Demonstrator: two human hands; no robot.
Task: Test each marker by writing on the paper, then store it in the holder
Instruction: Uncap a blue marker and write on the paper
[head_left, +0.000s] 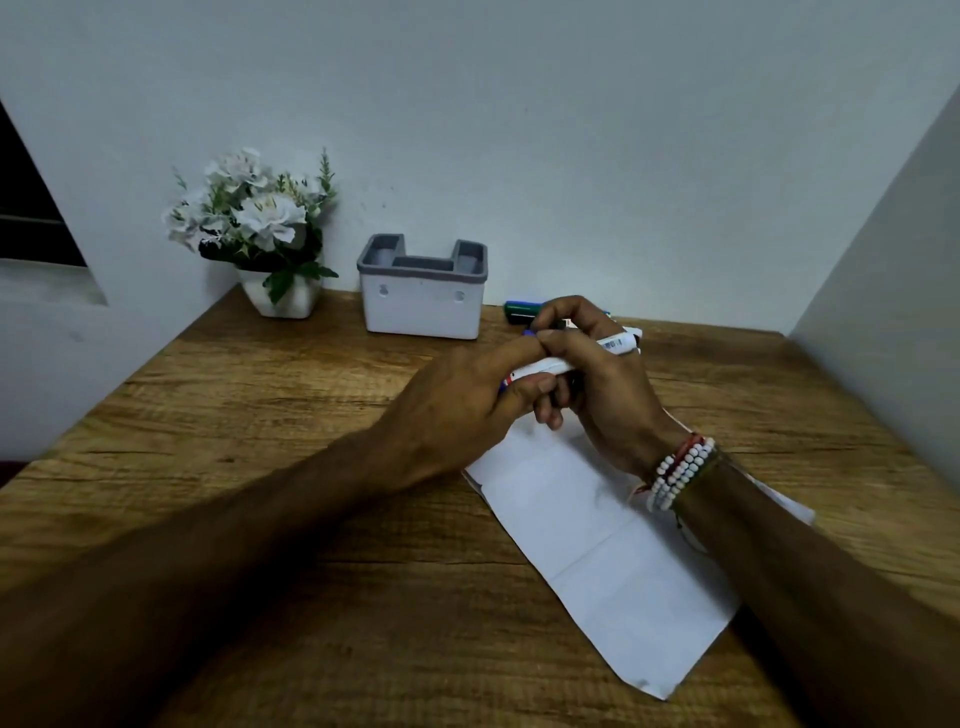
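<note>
Both hands grip one white marker (615, 345) above the far end of the white paper (597, 545). My left hand (467, 410) pinches its left end, where a bit of blue cap shows. My right hand (597, 384) wraps the barrel, whose labelled end sticks out to the right. The white holder (422, 306) with a grey rim stands at the back of the table, to the left of the hands, and no marker shows above its rim. Other markers (521, 310), one green and one blue, lie behind my right hand, mostly hidden.
A white pot of white flowers (262, 228) stands left of the holder against the wall. The wooden table (260, 415) is hemmed by a wall behind and another wall on the right. A beaded bracelet (678, 470) sits on my right wrist.
</note>
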